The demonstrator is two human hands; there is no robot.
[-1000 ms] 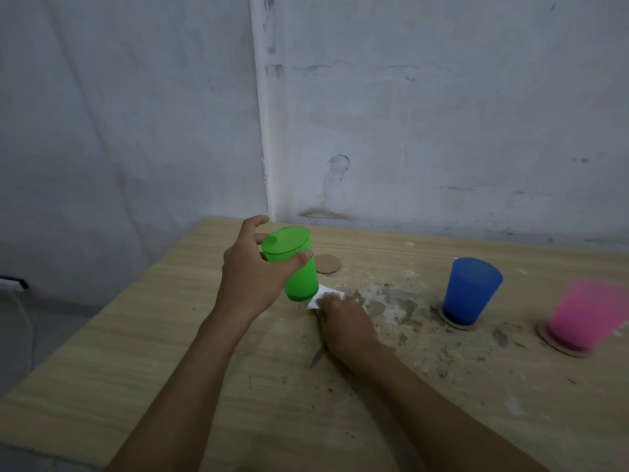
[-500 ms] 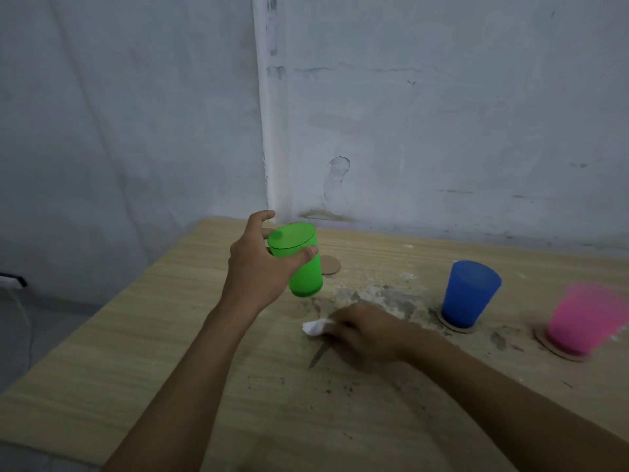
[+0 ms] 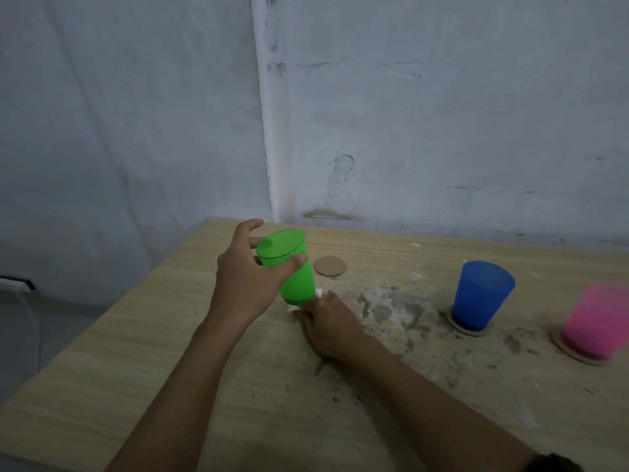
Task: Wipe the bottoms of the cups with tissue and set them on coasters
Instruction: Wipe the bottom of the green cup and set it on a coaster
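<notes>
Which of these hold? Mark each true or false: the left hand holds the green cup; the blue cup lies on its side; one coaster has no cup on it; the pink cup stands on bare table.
1. The left hand holds the green cup. True.
2. The blue cup lies on its side. False: it stands upright on a coaster.
3. One coaster has no cup on it. True.
4. The pink cup stands on bare table. False: a coaster shows under it.
</notes>
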